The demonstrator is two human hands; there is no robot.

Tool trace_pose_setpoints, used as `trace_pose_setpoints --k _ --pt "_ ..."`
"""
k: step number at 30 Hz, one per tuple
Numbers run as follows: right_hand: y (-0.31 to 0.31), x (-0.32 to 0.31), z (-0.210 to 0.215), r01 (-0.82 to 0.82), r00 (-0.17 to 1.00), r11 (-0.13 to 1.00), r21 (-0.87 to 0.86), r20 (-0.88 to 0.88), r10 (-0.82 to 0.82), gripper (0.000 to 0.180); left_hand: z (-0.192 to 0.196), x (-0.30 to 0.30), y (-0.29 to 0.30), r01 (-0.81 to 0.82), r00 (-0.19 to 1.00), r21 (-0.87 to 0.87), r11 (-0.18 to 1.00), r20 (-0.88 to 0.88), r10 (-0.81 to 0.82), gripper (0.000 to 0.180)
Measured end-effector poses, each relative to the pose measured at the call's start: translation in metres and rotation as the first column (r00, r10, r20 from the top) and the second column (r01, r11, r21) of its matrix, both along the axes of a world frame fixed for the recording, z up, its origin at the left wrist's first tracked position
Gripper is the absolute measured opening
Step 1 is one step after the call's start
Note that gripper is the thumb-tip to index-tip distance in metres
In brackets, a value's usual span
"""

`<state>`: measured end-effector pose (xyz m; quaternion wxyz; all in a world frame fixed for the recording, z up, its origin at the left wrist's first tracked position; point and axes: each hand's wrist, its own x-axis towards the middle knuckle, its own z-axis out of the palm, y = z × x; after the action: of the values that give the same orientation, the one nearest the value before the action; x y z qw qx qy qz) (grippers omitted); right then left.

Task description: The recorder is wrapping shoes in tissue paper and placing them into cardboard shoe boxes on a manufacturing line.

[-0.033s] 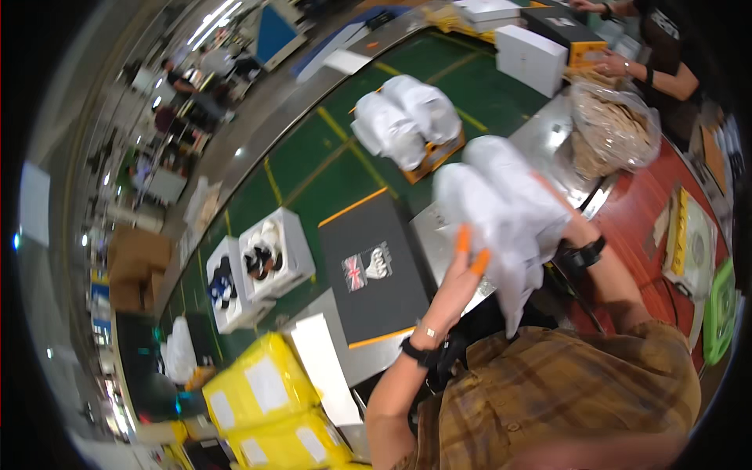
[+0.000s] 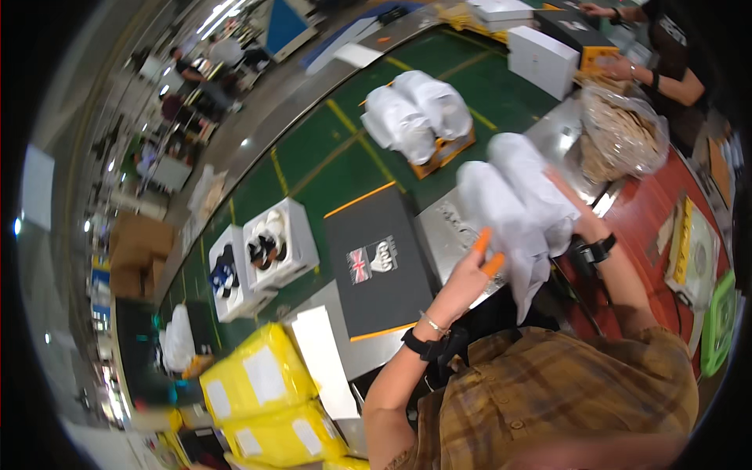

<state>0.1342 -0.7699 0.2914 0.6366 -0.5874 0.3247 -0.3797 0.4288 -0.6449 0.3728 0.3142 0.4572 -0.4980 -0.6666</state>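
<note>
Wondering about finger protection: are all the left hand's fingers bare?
No: orange covers show on at least two fingers of the left hand.

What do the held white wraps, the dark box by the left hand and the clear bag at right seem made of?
White wraps: perhaps tissue or soft plastic, matte, softly creased. Dark box: likely matte cardboard, crisp flat panels. Clear bag: apparently glossy plastic film; see-through, with bright highlights.
</note>
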Motion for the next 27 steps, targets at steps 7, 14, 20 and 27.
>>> trace_pose_setpoints --k 7,14,20,27 --pt "0.044 0.008 0.096 0.359 0.873 0.921 -0.154 -0.292 -0.390 0.063 -0.007 0.177 0.048 -0.625 0.610 -0.266 0.734 0.420 0.672 0.062" --pt "0.107 0.189 0.100 -0.189 0.967 0.982 0.030 -0.168 0.191 0.084 -0.080 0.207 0.086 -0.601 0.769 0.253 0.758 -0.074 0.634 0.061" --pt "0.103 0.216 0.085 -0.529 0.658 0.680 -0.507 -0.751 -0.047 0.075 -0.046 0.172 0.108 -0.486 0.854 0.163 0.858 -0.116 0.506 0.091" --pt "0.098 0.208 0.109 -0.636 0.613 0.702 -0.321 -0.763 0.207 0.078 0.002 0.237 0.147 -0.600 0.597 0.250 0.760 -0.493 0.633 0.061"
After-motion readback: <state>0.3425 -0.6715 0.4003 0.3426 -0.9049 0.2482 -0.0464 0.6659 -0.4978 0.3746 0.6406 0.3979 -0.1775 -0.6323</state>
